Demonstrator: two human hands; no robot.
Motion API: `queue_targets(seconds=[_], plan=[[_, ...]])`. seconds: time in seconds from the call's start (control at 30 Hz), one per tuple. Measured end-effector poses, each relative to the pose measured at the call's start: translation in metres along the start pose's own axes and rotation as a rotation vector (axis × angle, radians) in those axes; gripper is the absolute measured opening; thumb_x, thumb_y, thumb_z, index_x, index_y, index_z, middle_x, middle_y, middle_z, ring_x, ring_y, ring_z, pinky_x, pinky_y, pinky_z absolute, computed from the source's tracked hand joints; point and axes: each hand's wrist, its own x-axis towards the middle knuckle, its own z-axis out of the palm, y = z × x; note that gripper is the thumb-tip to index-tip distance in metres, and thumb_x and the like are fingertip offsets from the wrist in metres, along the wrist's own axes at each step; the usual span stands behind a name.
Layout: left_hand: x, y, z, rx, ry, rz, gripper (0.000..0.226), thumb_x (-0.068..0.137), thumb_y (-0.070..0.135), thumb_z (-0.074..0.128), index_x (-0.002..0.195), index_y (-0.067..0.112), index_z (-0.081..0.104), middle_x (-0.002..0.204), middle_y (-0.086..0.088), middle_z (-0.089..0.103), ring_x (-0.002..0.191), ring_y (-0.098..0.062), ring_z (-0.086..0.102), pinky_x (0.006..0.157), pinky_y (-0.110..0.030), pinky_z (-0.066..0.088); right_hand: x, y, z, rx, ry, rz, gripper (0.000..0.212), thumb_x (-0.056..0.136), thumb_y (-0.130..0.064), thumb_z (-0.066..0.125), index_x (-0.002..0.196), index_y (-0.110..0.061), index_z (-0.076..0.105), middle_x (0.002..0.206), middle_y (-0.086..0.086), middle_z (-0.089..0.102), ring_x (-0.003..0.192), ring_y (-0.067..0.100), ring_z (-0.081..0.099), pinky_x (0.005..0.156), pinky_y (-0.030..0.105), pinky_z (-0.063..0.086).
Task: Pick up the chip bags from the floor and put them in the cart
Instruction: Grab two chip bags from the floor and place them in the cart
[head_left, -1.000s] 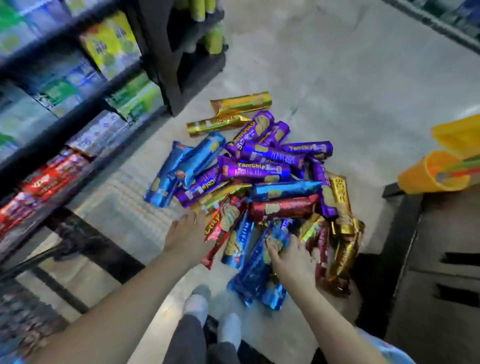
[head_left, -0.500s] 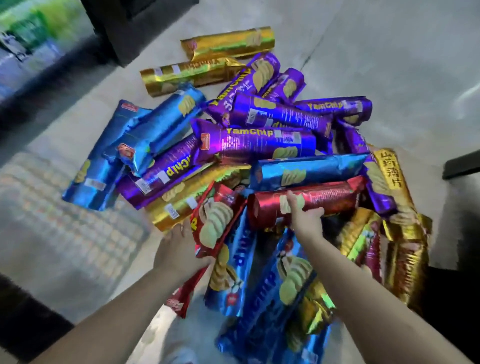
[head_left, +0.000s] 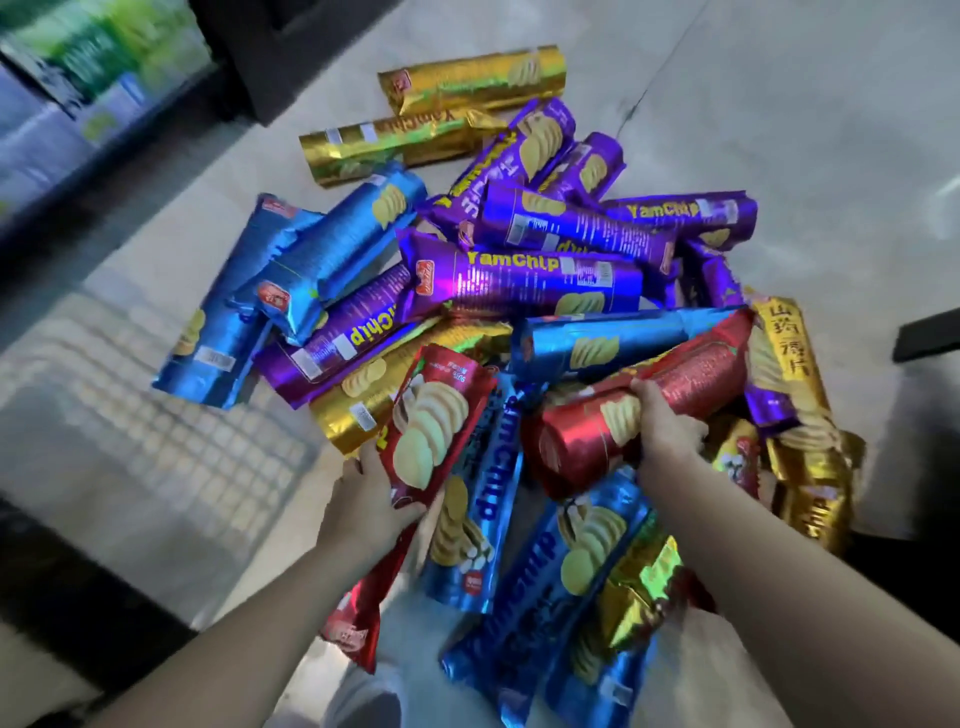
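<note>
Two bags are in hand, the left hand (head_left: 371, 501) curled on a near red bag (head_left: 434, 426), the right hand (head_left: 662, 423) gripping a red tube-shaped bag (head_left: 691, 387), while the whole pile (head_left: 524, 283) lies on the floor (head_left: 779, 104), no cart visible.

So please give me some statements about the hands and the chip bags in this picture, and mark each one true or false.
1. The right hand grips a red chip bag. True.
2. The left hand holds a purple bag. False: it holds a red bag printed with chips.
3. Two gold bags lie at the far edge of the pile. True.
4. All bags are already in the cart. False: they lie piled on the floor; no cart is visible.
5. Several purple bags read YamChip. True.
</note>
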Motion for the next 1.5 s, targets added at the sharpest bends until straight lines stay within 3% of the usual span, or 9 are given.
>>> queue_targets(seconds=[0.07,0.13,0.37,0.57,0.67,0.8,1.1,1.3,1.5], plan=[[-0.030,0.012,-0.031,-0.081,-0.017,-0.031,0.092,0.074,0.036,0.074,0.140,0.008,0.017,0.137,-0.021,0.039,0.122,-0.039,0.046,0.092,-0.041,0.043,-0.039,-0.017,-0.026,-0.092,-0.059,-0.047,0.109,0.041,-0.047,0.078,0.133,-0.008,0.035,0.121,0.014,0.058,0.105,0.030,0.062,0.097,0.048,0.049],[-0.063,0.027,-0.068,-0.152,-0.011,-0.052,0.092,0.075,0.036,0.074,0.141,0.007,0.017,0.140,-0.020,0.038,0.124,-0.037,0.045,0.092,-0.038,0.042,-0.092,-0.045,-0.052,-0.213,-0.168,-0.124,0.091,0.062,-0.030,0.081,0.136,-0.006,0.033,0.115,0.008,0.057,0.099,0.022,0.058,0.096,0.039,0.046],[-0.204,0.092,-0.234,-0.429,0.116,-0.125,0.095,0.071,0.039,0.077,0.138,0.003,0.020,0.140,-0.017,0.044,0.129,-0.032,0.044,0.102,-0.038,0.040,-0.276,-0.144,-0.104,-0.513,-0.515,-0.441,0.061,0.075,0.000,0.072,0.121,-0.020,0.038,0.092,0.008,0.060,0.078,0.021,0.058,0.061,0.014,0.047],[-0.350,0.096,-0.396,-0.616,0.290,-0.082,0.075,0.072,0.036,0.077,0.124,0.005,0.034,0.119,-0.007,0.055,0.118,-0.026,0.053,0.088,-0.028,0.040,-0.459,-0.213,-0.107,-0.625,-0.701,-0.708,0.094,0.056,-0.025,0.077,0.140,-0.018,0.033,0.122,0.008,0.059,0.108,0.023,0.059,0.099,0.040,0.046],[-0.418,0.061,-0.467,-0.682,0.379,-0.075,0.078,0.065,0.047,0.078,0.120,0.009,0.037,0.121,-0.007,0.058,0.116,-0.027,0.056,0.094,-0.034,0.045,-0.549,-0.227,-0.097,-0.655,-0.795,-0.825,0.098,0.047,-0.046,0.070,0.137,-0.026,0.035,0.120,0.004,0.060,0.111,0.023,0.058,0.097,0.044,0.047],[-0.505,-0.011,-0.548,-0.703,0.528,-0.114,0.075,0.072,0.040,0.077,0.125,0.007,0.035,0.124,-0.009,0.056,0.118,-0.028,0.054,0.091,-0.030,0.042,-0.675,-0.229,-0.086,-0.682,-0.942,-1.002,0.088,0.055,-0.035,0.079,0.133,-0.024,0.039,0.108,0.002,0.062,0.098,0.023,0.061,0.089,0.034,0.046],[-0.692,-0.251,-0.591,-0.750,0.733,-0.411,0.081,0.071,0.042,0.077,0.128,0.005,0.033,0.124,-0.012,0.058,0.115,-0.029,0.056,0.090,-0.034,0.044,-0.911,-0.105,-0.054,-0.727,-1.273,-1.193,0.078,0.063,-0.010,0.082,0.131,-0.016,0.043,0.110,0.004,0.062,0.101,0.021,0.059,0.090,0.031,0.044],[-0.766,-0.381,-0.537,-0.820,0.667,-0.589,0.080,0.073,0.037,0.077,0.131,0.006,0.030,0.130,-0.015,0.055,0.114,-0.026,0.055,0.081,-0.027,0.039,-0.997,0.039,-0.066,-0.801,-1.458,-1.009,0.067,0.070,0.001,0.076,0.121,-0.024,0.040,0.094,-0.009,0.059,0.079,-0.006,0.054,0.066,-0.002,0.038],[-0.761,-0.441,-0.472,-0.934,0.548,-0.681,0.113,0.046,0.067,0.078,0.126,0.005,0.030,0.119,-0.011,0.062,0.111,-0.028,0.061,0.092,-0.037,0.050,-0.998,0.145,-0.078,-1.018,-1.454,-0.914,0.075,0.065,-0.018,0.078,0.129,-0.028,0.040,0.104,-0.006,0.062,0.093,0.009,0.062,0.094,0.036,0.049]])
